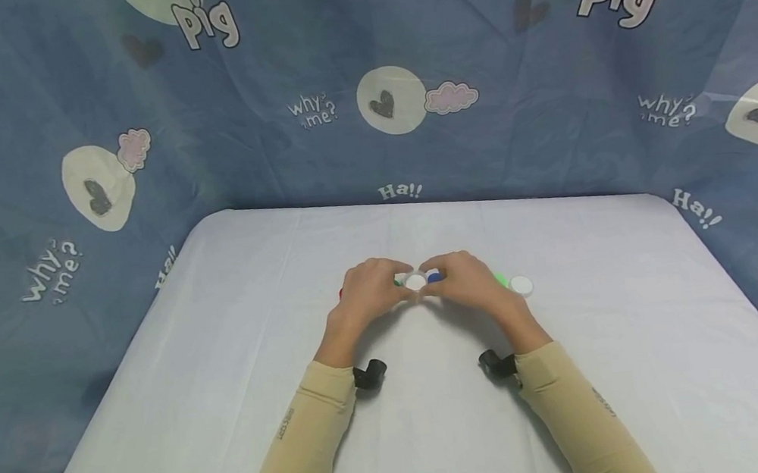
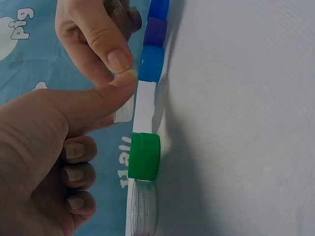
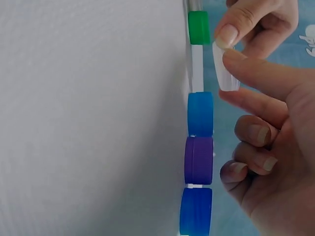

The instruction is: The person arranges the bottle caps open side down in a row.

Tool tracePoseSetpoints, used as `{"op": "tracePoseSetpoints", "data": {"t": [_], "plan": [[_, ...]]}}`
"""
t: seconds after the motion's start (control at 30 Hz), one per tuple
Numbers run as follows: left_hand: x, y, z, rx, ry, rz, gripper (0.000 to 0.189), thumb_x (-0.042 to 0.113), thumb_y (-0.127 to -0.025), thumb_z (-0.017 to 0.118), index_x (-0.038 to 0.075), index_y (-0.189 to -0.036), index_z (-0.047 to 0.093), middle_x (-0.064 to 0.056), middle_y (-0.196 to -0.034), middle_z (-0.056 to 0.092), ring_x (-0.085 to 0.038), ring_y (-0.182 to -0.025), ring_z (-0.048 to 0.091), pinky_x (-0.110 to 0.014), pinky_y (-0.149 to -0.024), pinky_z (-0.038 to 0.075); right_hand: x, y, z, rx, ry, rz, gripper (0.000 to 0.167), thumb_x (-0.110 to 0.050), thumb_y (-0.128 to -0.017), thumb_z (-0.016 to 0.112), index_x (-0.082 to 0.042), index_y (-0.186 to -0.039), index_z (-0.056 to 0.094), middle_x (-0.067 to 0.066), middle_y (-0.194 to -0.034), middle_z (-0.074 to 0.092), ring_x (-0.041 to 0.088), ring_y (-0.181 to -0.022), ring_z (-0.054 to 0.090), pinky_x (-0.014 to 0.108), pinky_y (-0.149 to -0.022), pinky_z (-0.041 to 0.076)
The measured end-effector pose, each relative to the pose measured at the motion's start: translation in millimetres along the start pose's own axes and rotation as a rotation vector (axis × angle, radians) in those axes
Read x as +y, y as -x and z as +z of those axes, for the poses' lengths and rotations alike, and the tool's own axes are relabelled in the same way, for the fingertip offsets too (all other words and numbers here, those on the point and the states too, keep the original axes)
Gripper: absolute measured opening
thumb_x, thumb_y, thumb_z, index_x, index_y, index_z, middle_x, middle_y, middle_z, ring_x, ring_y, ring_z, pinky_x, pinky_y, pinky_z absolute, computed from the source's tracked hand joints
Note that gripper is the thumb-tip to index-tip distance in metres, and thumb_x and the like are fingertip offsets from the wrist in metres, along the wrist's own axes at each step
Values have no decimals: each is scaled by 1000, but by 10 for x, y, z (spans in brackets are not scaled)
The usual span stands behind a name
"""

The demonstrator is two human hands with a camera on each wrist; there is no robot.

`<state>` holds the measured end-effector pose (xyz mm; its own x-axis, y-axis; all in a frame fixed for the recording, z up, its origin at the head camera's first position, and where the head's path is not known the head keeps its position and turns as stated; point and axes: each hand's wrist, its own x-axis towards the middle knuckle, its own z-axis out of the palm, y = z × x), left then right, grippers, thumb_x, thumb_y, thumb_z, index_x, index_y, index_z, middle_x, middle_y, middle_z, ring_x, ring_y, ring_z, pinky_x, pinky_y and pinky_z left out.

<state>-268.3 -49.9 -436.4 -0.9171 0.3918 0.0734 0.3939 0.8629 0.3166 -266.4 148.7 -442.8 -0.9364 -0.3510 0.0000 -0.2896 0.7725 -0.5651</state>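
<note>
The white cap [image 1: 414, 282] is small and round, with a pale circular face towards the head camera. Its side wall, seen from the left wrist, is finely ridged and slightly see-through; from the right wrist its profile tapers a little.

The cap lies inside the grip, between the thumb and fingertips of both hands, raised off the table [image 1: 165, 440]. The left hand [image 1: 372, 289] pinches its left side and the right hand [image 1: 460, 280] pinches its right side. Both grips are narrow, with the two thumb tips meeting or nearly meeting in front of the cap. The remaining fingers of each hand are bent towards the palm.

Below the grip is a gap in a row of caps. Left of this gap stands a green cap [image 2: 144, 156], then a clear ribbed cap [image 2: 144, 209]. Right of it stand a light blue cap [image 3: 200, 114], a purple cap [image 3: 199, 161] and a dark blue cap [image 3: 196, 211], closely spaced.

Farther right of the grip, past the right hand, a light green item [image 1: 500, 279] is partly hidden beside a second white cap [image 1: 522, 286]. A red edge [image 1: 340, 295] shows past the left hand.
</note>
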Motion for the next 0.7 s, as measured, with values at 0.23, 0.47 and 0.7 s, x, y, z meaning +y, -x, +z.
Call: {"op": "tracePoseSetpoints", "data": {"t": [0.23, 0.47, 0.7], "plan": [[9, 4, -4, 9, -4, -2, 44, 47, -83, 77, 31, -123, 71, 6, -118, 73, -11, -72, 57, -29, -58, 46, 26, 19, -35, -14, -92, 23, 33, -38, -88, 72, -17, -114, 74, 1, -72, 57, 15, -64, 46, 29, -59, 40], [-6, -3, 12, 117, -77, 36, 30, 46, -83, 77, 32, -109, 77, 6, -108, 75, -13, -91, 70, -31, -63, 55, 39, 59, -100, -75, -184, 68, 33, -45, -93, 64, -19, -109, 76, 2, -110, 74, 18, -97, 62, 35, -82, 49], [-17, -5, 2, 138, -55, 17, 31, 50, -85, 73, 30, -108, 78, 6, -101, 76, -12, -83, 68, -32, -62, 53, 47, 51, -80, 66, -69, -8, 32, -42, -93, 67, -19, -114, 75, 2, -67, 60, 14, -57, 45, 29, -55, 39]]}}
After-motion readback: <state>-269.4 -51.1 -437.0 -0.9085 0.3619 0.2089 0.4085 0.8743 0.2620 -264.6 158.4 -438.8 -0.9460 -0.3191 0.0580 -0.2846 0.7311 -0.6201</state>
